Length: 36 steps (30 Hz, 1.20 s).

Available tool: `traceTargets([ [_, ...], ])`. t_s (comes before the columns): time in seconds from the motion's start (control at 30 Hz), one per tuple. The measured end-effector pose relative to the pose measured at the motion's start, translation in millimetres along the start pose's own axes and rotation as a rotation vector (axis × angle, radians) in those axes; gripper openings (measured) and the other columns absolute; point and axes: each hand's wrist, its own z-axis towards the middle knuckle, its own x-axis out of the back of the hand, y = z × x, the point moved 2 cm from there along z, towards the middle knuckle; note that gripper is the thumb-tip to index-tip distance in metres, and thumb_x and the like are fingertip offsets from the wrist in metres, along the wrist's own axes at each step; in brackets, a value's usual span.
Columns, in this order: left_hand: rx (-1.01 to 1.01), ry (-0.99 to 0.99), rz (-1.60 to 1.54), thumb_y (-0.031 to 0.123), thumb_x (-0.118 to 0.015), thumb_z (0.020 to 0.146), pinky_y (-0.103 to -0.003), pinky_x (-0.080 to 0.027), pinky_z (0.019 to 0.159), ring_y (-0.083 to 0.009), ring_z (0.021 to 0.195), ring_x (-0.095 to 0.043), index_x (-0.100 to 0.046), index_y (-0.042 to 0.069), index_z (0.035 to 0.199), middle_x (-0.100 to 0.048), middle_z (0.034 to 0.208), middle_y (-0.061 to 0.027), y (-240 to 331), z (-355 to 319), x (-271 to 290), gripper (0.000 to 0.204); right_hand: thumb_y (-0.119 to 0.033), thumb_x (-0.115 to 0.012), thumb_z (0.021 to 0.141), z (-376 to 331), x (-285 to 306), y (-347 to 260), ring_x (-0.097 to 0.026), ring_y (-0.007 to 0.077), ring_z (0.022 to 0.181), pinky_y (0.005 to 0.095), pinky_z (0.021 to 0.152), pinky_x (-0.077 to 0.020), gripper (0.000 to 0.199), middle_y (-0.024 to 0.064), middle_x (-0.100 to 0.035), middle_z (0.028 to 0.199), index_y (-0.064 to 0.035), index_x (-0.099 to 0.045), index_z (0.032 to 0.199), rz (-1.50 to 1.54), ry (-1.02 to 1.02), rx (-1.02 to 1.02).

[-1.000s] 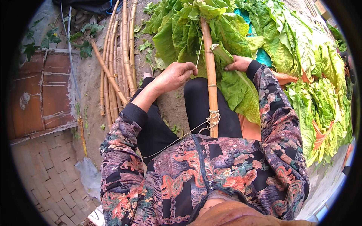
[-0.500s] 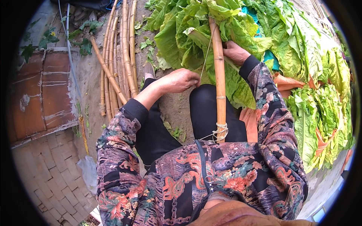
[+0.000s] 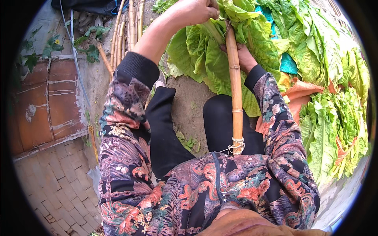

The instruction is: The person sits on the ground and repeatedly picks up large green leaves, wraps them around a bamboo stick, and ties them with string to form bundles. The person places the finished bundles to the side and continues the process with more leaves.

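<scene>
A bamboo pole (image 3: 236,90) runs from my lap up into a bunch of large green leaves (image 3: 204,51). White string (image 3: 237,144) is wound around its near end. My left hand (image 3: 197,10) is raised at the top of the view, closed around a leaf stem beside the pole. My right hand (image 3: 245,57) sits behind the pole, gripping it among the leaves, and is partly hidden by it.
More green leaves (image 3: 334,118) are heaped at the right over orange and teal cloth (image 3: 299,94). Several bamboo poles (image 3: 128,27) lie at the upper left. A brown wooden panel (image 3: 47,98) and brick paving (image 3: 51,181) are at the left.
My left hand rose from my knee to the top of the pole and closed on a leaf stem. The pole swung more upright and my right hand shifted behind it.
</scene>
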Motion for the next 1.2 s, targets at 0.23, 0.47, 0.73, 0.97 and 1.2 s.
traceTargets([
  [0.23,-0.22,0.419,0.281,0.014,-0.059,0.086,-0.038,-0.049,0.064,-0.032,0.069,-0.065,-0.066,-0.002,0.094,-0.064,0.072,-0.0185,54,-52,-129,0.02,-0.016,-0.051,0.094,18,-44,26,-0.057,0.0171,0.093,0.0288,0.082,-0.0494,0.025,0.01,-0.058,0.105,-0.0031,-0.052,0.115,0.532,-0.007,0.137],
  [0.47,-0.01,0.31,0.687,0.02,-0.053,0.089,-0.042,-0.052,0.07,-0.0329,0.08,-0.065,-0.064,0.01,0.106,-0.068,0.088,-0.0139,47,-30,-191,0.023,-0.021,-0.065,0.084,-120,62,32,-0.065,0.0213,0.07,0.0326,0.065,-0.0515,0.016,0.0105,-0.069,0.081,-0.0061,-0.07,0.088,-0.568,0.394,0.445],
  [0.73,-0.139,0.519,0.534,0.018,-0.055,0.09,-0.04,-0.053,0.069,-0.0299,0.079,-0.066,-0.064,0.009,0.104,-0.069,0.09,-0.0102,31,-37,-186,0.02,-0.028,-0.066,0.081,-360,339,20,-0.055,0.0229,0.106,0.0402,0.087,-0.042,0.034,0.0035,-0.06,0.114,-0.017,-0.059,0.112,-1.661,1.37,-0.142],
  [0.97,-0.143,0.522,0.562,0.019,-0.053,0.091,-0.04,-0.053,0.069,-0.0302,0.08,-0.066,-0.064,0.01,0.104,-0.068,0.091,-0.0105,23,-28,-185,0.02,-0.033,-0.078,0.069,-373,370,52,-0.05,0.0284,0.108,0.0459,0.087,-0.041,0.054,0.0071,-0.054,0.111,-0.0141,-0.051,0.112,-1.784,1.14,-0.841],
  [1.2,-0.067,0.508,0.583,0.021,-0.051,0.091,-0.04,-0.052,0.072,-0.0298,0.084,-0.065,-0.064,0.011,0.105,-0.068,0.093,-0.0098,22,-31,-186,0.021,-0.019,-0.071,0.072,-376,295,36,-0.052,0.0263,0.099,0.0424,0.081,-0.0427,0.027,0.0027,-0.055,0.102,-0.0168,-0.063,0.098,-1.717,1.136,-0.443],
])
